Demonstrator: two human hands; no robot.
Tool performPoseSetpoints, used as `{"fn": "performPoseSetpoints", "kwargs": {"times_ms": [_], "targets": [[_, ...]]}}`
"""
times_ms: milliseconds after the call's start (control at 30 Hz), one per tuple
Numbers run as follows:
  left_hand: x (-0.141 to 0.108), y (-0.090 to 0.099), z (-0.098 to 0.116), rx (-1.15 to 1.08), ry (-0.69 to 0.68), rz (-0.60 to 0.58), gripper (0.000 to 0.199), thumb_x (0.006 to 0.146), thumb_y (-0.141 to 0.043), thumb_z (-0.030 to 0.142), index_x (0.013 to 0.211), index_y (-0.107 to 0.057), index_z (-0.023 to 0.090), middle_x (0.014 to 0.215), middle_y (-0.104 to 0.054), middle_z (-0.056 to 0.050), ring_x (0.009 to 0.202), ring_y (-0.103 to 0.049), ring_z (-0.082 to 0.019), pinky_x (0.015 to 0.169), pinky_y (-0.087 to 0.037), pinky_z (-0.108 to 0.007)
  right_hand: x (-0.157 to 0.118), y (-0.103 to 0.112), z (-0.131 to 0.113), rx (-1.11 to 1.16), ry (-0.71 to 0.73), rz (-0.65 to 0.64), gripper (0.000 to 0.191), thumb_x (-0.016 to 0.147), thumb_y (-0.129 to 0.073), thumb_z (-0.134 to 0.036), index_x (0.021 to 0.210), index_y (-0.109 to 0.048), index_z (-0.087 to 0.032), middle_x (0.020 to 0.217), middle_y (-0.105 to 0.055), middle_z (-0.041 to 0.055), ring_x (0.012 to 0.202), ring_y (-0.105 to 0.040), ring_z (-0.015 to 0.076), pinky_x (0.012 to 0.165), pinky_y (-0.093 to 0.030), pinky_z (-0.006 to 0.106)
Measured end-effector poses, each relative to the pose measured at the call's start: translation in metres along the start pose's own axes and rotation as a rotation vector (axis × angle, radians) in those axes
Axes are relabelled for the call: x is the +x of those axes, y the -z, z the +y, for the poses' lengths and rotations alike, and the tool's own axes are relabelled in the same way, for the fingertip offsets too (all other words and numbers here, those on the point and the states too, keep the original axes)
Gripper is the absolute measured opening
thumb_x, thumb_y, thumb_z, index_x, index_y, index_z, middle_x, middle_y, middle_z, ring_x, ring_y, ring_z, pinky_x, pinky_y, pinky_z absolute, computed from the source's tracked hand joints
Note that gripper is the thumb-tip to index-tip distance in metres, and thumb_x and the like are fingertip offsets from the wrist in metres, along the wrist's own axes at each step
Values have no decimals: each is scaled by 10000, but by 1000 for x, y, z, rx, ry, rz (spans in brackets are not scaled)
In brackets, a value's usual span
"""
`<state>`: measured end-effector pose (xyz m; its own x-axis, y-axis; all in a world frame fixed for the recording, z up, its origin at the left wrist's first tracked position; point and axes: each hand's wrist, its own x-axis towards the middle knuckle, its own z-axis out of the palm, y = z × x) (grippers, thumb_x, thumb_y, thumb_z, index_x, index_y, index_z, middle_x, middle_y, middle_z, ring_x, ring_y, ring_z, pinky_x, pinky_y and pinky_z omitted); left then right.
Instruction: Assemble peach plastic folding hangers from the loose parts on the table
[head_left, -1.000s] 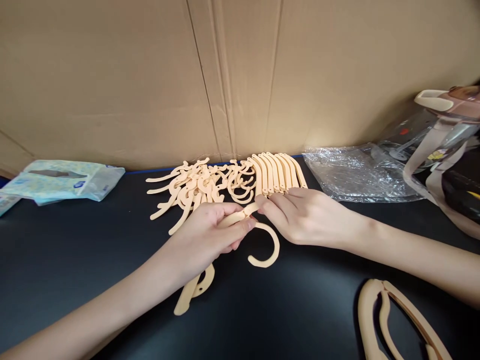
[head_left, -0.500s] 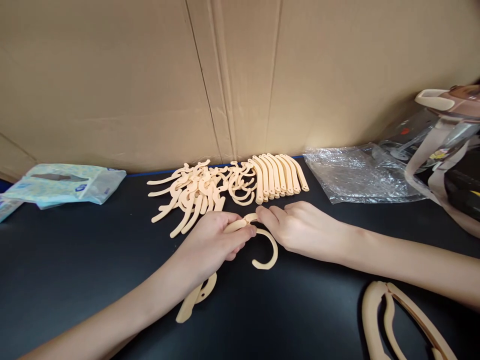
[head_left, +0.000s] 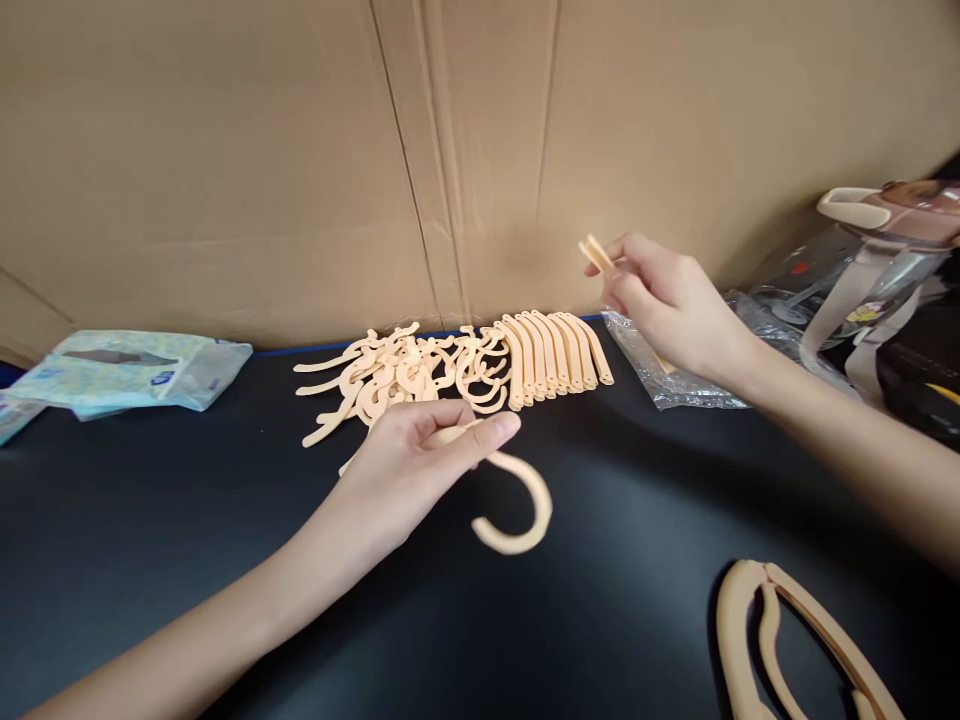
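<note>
My left hand [head_left: 427, 460] is closed round a beige hook piece [head_left: 536, 500], whose curved hook hangs out to the right below the thumb; the rest of it is mostly hidden by the fingers. Raised at the right, my right hand [head_left: 660, 295] pinches a beige arm piece [head_left: 595, 252], its forked end sticking out to the left and most of it behind the fingers. Behind my left hand lies a loose pile of hook pieces [head_left: 405, 370]. Beside the pile stands a row of curved arm pieces [head_left: 559, 350].
An assembled beige hanger [head_left: 739, 640] lies at the lower right of the black table [head_left: 585, 620]. A clear plastic bag [head_left: 645, 365] and a bottle with a strap [head_left: 870, 240] are at the right, a tissue pack [head_left: 142, 365] at the left. Cardboard [head_left: 262, 180] rises behind.
My right hand has moved up and right, away from my left hand, with an arm piece in its fingers. The hook piece in my left hand has shifted slightly left and turned.
</note>
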<state>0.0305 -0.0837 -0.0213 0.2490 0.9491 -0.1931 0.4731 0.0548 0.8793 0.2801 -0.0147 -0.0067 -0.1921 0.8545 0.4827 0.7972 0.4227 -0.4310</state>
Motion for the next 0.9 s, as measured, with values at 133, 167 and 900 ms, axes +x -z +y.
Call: {"fn": "performPoseSetpoints", "kwargs": {"times_ms": [133, 167, 900], "targets": [[4, 5, -4, -112, 35, -26, 496, 776, -624, 517, 570, -310, 191, 565, -238, 51, 526, -213, -98, 477, -198, -224, 10, 9, 18, -11, 31, 84, 189, 909, -449, -309, 1025, -552, -201, 788, -645, 12, 620, -578, 166, 641, -418, 321], [5, 7, -5, -177, 21, -40, 460, 776, -622, 471, 579, -313, 192, 582, -263, 45, 544, -238, -102, 490, -232, -221, 10, 12, 19, -38, 41, 80, 188, 893, -491, -335, 1011, -559, -206, 822, -664, 18, 644, -607, 176, 649, -425, 326], [24, -11, -33, -356, -95, -237, 286, 814, -397, 362, 940, -586, 188, 829, -547, -24, 688, -486, -153, 500, -352, -235, 8, 3, 46, -336, 251, -693, 199, 789, -478, -112, 938, -560, -215, 1130, -587, 64, 984, -584, 224, 747, -415, 316]]}}
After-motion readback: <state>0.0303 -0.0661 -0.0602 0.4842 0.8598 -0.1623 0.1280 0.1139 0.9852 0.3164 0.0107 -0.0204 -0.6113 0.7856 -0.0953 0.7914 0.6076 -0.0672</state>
